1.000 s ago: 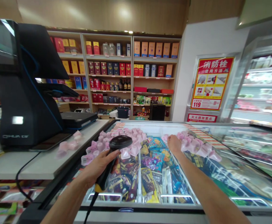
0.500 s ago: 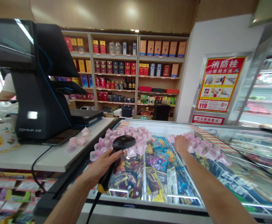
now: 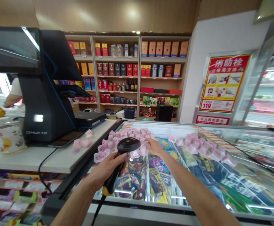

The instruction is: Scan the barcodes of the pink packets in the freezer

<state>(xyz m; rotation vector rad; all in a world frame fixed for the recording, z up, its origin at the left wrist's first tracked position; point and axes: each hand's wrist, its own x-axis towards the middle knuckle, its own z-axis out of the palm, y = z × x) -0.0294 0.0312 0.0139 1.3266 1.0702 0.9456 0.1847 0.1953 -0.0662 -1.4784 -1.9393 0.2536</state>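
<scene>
My left hand (image 3: 110,168) is wrapped around the handle of a black barcode scanner (image 3: 128,145) with yellow trim, its head above a heap of small pink cups (image 3: 119,135) on the freezer's glass top. My right hand (image 3: 153,147) reaches to the right edge of this heap, thumb and fingers pinching a small pink cup (image 3: 145,145), partly hidden by the fingers. Farther right on the glass lies a second group of pink cups (image 3: 200,145), apart from both hands. Some cups carry white barcode labels.
Under the glass, wire baskets hold packaged ice creams (image 3: 155,185). On the left counter (image 3: 56,161) stand a checkout terminal (image 3: 45,103) and a few more pink cups (image 3: 81,143). The scanner's cable (image 3: 98,208) hangs down in front. Shelves of boxes (image 3: 118,69) line the back.
My right hand has moved left from the right group of cups to the edge of the left heap. My left hand still holds the scanner; the view has shifted slightly.
</scene>
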